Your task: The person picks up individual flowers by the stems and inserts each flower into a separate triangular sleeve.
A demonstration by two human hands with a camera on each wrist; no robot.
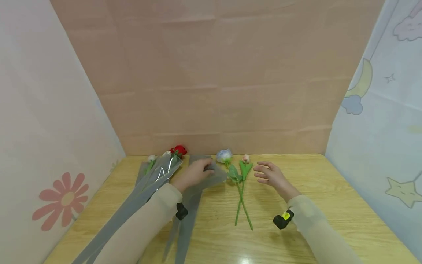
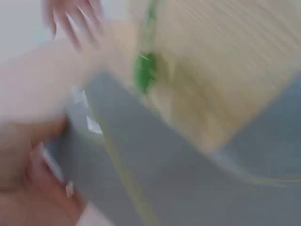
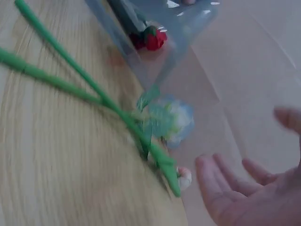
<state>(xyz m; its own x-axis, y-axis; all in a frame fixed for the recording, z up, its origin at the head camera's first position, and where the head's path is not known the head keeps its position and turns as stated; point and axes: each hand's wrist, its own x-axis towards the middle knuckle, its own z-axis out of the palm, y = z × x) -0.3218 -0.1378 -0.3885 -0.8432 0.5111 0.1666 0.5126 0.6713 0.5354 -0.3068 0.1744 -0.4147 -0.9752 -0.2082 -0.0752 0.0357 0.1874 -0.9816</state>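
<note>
My left hand (image 1: pixel 194 173) pinches the edge of a translucent grey wrapping sheet (image 1: pixel 189 220), lifting part of it off the table. In the left wrist view the raised sheet (image 2: pixel 146 155) is blurred and spans the front. My right hand (image 1: pixel 271 176) hovers with spread, relaxed fingers just right of a pale pink tulip (image 1: pixel 245 159), holding nothing. Next to the tulip lies a light blue flower (image 1: pixel 224 156), their green stems crossing on the table. The right wrist view shows the right hand (image 3: pixel 254 190) palm up, apart from both flowers.
At the left, a red rose (image 1: pixel 180 150) and white flowers (image 1: pixel 152 158) lie with another grey wrapping sheet (image 1: pixel 132 205). The wooden table (image 1: pixel 296 234) ends at a pinkish-brown backdrop (image 1: pixel 217 80). Patterned white cloths (image 1: pixel 379 146) stand on both sides.
</note>
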